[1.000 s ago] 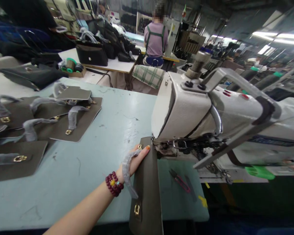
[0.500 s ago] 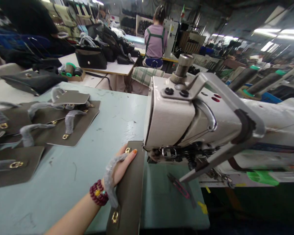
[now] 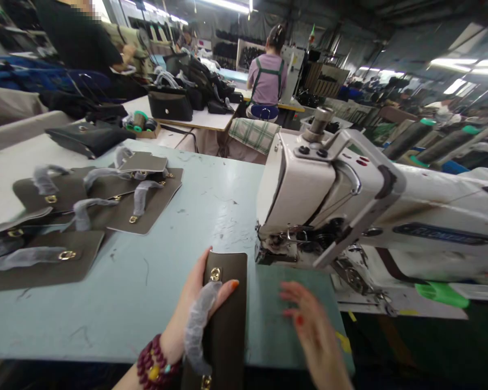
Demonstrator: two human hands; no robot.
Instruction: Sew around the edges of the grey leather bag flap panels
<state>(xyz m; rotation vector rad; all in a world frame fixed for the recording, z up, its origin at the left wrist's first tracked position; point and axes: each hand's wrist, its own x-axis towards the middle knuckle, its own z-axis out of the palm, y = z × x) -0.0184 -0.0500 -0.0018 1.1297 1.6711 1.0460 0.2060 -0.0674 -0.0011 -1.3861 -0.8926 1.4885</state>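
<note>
L hand (image 3: 191,309): clamped on olive-brown leather panel w/ gold ring (image 3: 230,330), thumb on top
R hand (image 3: 315,336): open, blurred, near panel's right, apart
Panel: on pale blue table (image 3: 146,281), long axis table edge→white sewing machine (image 3: 305,189), far end short of it

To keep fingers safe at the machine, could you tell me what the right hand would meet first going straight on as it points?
Likely the lower end of the sewing machine head, just past the top right corner of the olive panel; the right hand is blurred, so depth is unclear.
</note>
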